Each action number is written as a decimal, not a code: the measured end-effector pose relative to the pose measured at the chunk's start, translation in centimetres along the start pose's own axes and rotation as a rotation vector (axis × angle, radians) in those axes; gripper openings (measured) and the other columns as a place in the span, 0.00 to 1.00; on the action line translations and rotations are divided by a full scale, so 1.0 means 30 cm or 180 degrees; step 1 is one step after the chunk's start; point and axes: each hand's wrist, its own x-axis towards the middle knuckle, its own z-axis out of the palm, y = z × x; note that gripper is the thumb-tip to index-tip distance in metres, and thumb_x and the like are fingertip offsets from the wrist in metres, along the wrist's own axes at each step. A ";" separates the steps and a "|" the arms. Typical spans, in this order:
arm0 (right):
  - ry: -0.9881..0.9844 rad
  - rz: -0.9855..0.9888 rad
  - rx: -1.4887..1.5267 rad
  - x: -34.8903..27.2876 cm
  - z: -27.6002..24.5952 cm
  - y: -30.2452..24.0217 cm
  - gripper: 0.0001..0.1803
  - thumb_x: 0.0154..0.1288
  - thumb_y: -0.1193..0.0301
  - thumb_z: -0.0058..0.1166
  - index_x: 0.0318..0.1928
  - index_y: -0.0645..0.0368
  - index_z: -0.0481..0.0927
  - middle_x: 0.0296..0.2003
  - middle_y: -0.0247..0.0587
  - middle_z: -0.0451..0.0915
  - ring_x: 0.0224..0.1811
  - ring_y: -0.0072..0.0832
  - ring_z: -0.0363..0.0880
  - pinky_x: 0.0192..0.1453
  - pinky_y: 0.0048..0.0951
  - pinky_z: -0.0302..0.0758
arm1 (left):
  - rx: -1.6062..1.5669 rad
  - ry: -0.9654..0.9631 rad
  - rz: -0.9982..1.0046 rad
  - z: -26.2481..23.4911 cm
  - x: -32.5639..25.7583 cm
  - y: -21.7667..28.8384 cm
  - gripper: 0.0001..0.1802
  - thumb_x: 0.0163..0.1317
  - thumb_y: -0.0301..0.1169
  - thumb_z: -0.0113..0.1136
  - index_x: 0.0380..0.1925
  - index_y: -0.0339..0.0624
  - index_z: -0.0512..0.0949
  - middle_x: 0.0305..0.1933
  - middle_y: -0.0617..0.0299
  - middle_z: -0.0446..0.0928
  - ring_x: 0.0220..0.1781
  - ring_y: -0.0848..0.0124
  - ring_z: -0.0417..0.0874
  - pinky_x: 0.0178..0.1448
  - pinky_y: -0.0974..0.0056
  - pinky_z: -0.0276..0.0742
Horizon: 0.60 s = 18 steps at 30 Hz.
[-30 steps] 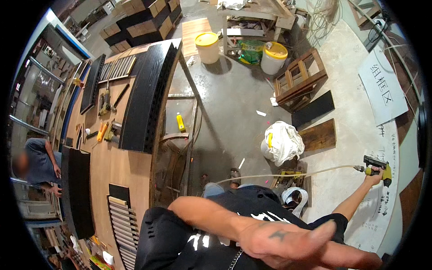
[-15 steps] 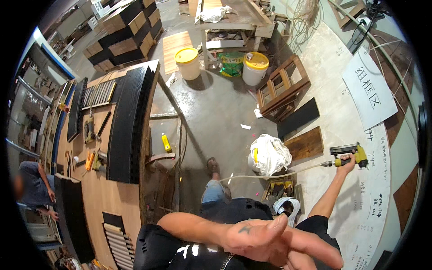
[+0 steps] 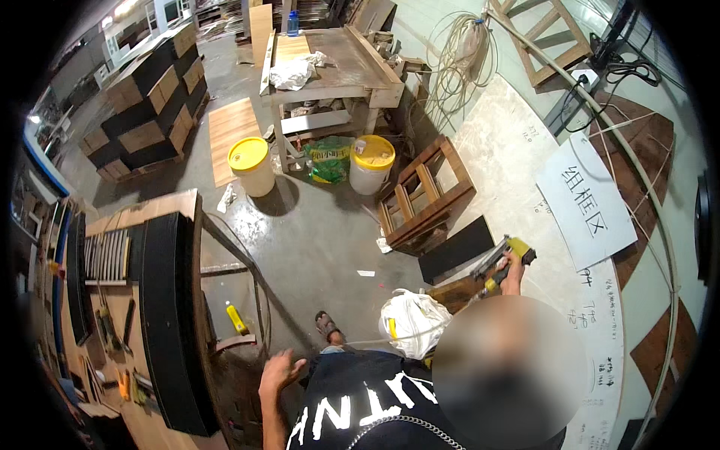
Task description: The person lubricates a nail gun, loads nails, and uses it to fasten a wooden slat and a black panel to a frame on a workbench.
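My right hand point(image 3: 514, 276) is stretched out to the right and grips a yellow and black nail gun point(image 3: 504, 259), held against a pale board point(image 3: 517, 187) that leans there. A thin hose runs from the tool back toward my body. My left hand point(image 3: 279, 373) hangs low beside my black shirt with its fingers spread and nothing in it. It is close to the edge of a long black curved panel point(image 3: 169, 315). A white plastic bag point(image 3: 411, 322) lies on the floor between my two hands.
Two yellow-lidded buckets point(image 3: 251, 166) point(image 3: 373, 163) stand by a wooden table point(image 3: 337, 67). A small wooden frame point(image 3: 424, 196) and a black board point(image 3: 456, 249) lie on the concrete floor. A bench with tools point(image 3: 112, 322) runs along the left. A yellow bottle point(image 3: 236, 318) sits under it.
My left hand has dropped from in front of my chest to my left side and opened. My right hand keeps the nail gun out to the right. The view has tilted up.
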 end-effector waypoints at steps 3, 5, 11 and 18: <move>-0.0099 -0.0045 0.0364 0.065 0.254 -0.036 0.06 0.57 0.74 0.56 0.31 0.54 0.71 0.16 0.29 0.65 0.13 0.21 0.62 0.19 0.27 0.67 | -0.0844 0.0118 -0.0139 -0.050 0.087 -0.126 0.28 0.63 0.48 0.59 0.50 0.33 0.73 0.40 0.37 0.78 0.48 0.44 0.79 0.50 0.49 0.75; -0.0077 -0.0060 0.0495 0.131 0.408 -0.054 0.06 0.57 0.75 0.55 0.30 0.54 0.70 0.15 0.30 0.66 0.14 0.22 0.64 0.19 0.28 0.68 | -0.0793 0.0394 -0.0343 -0.186 0.149 -0.071 0.29 0.64 0.44 0.59 0.56 0.33 0.72 0.44 0.36 0.78 0.50 0.45 0.80 0.52 0.54 0.75; -0.0127 -0.0171 0.0673 0.397 0.768 -0.085 0.12 0.53 0.77 0.54 0.21 0.53 0.65 0.14 0.30 0.65 0.12 0.22 0.63 0.20 0.26 0.67 | -0.1716 0.1118 -0.0472 -0.433 0.373 0.100 0.29 0.66 0.43 0.57 0.59 0.32 0.69 0.51 0.40 0.78 0.53 0.49 0.80 0.57 0.57 0.74; -0.0327 0.0131 0.0748 0.782 1.131 -0.020 0.09 0.52 0.76 0.55 0.24 0.54 0.68 0.15 0.29 0.67 0.13 0.21 0.65 0.17 0.23 0.66 | -0.1343 0.0848 -0.0880 -0.328 0.646 0.133 0.33 0.65 0.49 0.56 0.58 0.31 0.70 0.54 0.38 0.76 0.57 0.45 0.77 0.59 0.54 0.72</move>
